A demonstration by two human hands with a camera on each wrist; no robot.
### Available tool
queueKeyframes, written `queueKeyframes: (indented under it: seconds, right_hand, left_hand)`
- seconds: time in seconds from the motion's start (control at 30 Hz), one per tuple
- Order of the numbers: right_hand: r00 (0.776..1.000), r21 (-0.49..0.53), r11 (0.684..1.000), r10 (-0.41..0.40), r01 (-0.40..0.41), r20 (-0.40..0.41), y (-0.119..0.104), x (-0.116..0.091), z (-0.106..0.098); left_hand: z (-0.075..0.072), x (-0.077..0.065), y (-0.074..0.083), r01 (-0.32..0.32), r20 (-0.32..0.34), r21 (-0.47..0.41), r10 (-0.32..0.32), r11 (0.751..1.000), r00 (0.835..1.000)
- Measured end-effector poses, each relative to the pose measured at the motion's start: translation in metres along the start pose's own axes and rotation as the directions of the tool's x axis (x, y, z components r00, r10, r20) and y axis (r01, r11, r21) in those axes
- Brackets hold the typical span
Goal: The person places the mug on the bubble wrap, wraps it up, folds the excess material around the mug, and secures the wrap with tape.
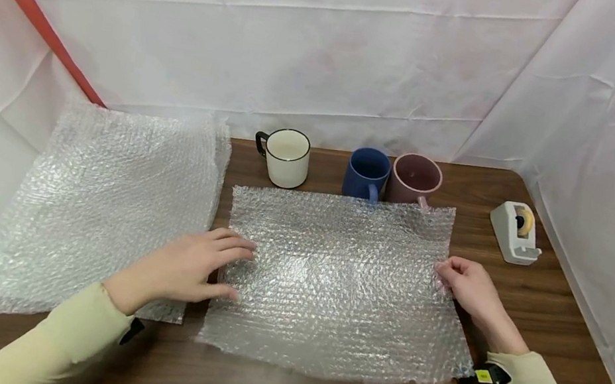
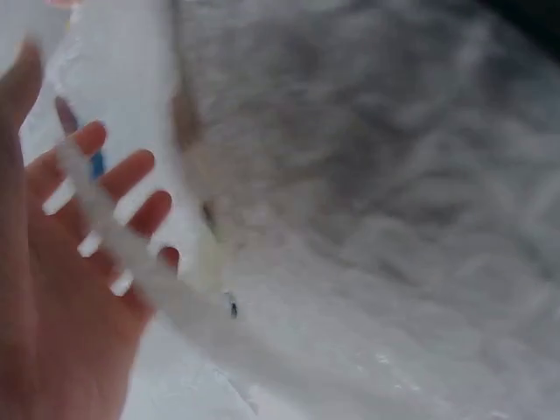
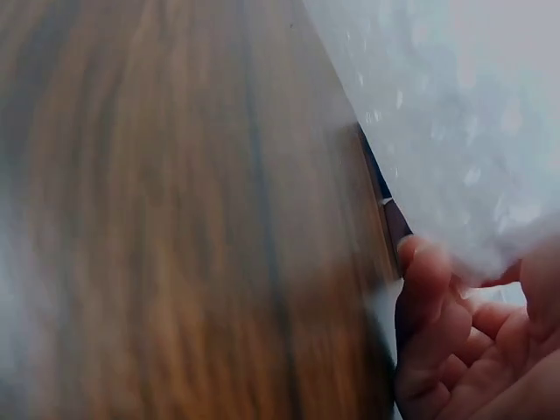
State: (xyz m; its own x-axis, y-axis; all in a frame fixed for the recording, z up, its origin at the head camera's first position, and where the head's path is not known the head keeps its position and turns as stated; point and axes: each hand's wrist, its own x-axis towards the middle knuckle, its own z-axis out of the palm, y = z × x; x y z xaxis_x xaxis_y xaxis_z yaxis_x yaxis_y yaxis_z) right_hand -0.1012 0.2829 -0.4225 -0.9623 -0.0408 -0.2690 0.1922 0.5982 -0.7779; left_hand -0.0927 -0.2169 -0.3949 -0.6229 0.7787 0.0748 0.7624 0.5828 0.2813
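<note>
Pinching the right edge of a bubble wrap sheet [image 1: 340,291], the right hand [image 1: 467,288] has its thumb and fingertips closed on the plastic, the other fingers curled in. Across from it, the left hand [image 1: 189,267] is relaxed and grips nothing, its fingers spread apart and its thumb held away, the tips over the sheet's left edge; whether they touch it I cannot tell. The sheet spreads between the two hands above a dark wooden table [image 1: 556,339]. Just beyond its far edge stand a blue mug [image 1: 360,183] and a mauve mug [image 1: 404,194], side by side, with a white mug [image 1: 288,171] upright to their left, its black handle pointing left. Beside the left forearm lies a pile of bubble wrap [image 1: 112,208]. Farther out, near the table's right edge, sits a tape dispenser [image 1: 507,227], and a pale cloth [image 1: 301,77] hangs behind everything
</note>
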Motion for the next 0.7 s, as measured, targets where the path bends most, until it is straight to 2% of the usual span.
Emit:
queueKeyframes:
  seconds: [0.07, 0.17, 0.3, 0.5, 0.6, 0.7]
  right_hand:
    - [1.000, -0.029, 0.999, 0.015, -0.015, -0.006, 0.000, 0.000, -0.002]
    - [0.999, -0.082, 0.996, 0.031, -0.032, -0.009, 0.002, -0.001, -0.005]
    - [0.999, -0.150, 0.987, 0.049, -0.052, -0.025, 0.005, -0.001, -0.008]
    - [0.998, -0.177, 0.982, 0.056, -0.058, -0.018, 0.003, 0.001, -0.010]
    - [0.999, -0.162, 0.986, 0.032, -0.028, 0.020, 0.003, 0.002, -0.011]
    - [0.997, -0.167, 0.985, -0.035, 0.045, 0.063, 0.004, 0.002, -0.010]
  left_hand:
    - [0.003, -0.001, -0.002, 0.027, 0.082, 0.011, -0.028, 1.000, 0.996]
    - [0.007, -0.003, -0.002, 0.058, 0.145, 0.008, -0.059, 0.998, 0.988]
    - [0.009, -0.004, 0.000, 0.089, 0.184, 0.009, -0.089, 0.996, 0.979]
    - [0.010, -0.005, 0.004, 0.096, 0.224, 0.040, -0.103, 0.995, 0.969]
    - [0.011, -0.005, 0.004, 0.101, 0.232, 0.050, -0.110, 0.994, 0.967]
    - [0.012, -0.006, 0.005, 0.105, 0.238, 0.061, -0.116, 0.993, 0.964]
